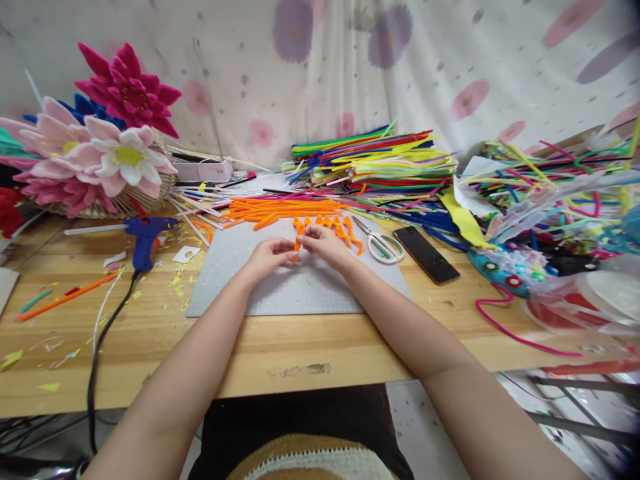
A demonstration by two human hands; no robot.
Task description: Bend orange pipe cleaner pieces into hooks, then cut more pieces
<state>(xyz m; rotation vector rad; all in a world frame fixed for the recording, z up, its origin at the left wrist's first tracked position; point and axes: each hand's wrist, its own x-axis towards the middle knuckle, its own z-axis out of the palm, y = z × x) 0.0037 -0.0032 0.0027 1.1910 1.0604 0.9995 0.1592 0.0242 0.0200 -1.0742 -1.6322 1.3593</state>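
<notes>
Over the grey cutting mat, my left hand and my right hand meet with fingertips pinched together. Between them is an orange pipe cleaner, partly covered by my fingers. Just behind my right hand lie several bent, wavy orange pipe cleaners in a row. A bundle of straight orange pipe cleaners rests along the mat's back edge. White-handled scissors lie at the mat's right side, near my right hand.
A blue glue gun with a black cord stands at left, below felt-like flowers. A phone lies right of the scissors. Colourful pipe cleaner piles fill the back. A plastic tub sits at far right.
</notes>
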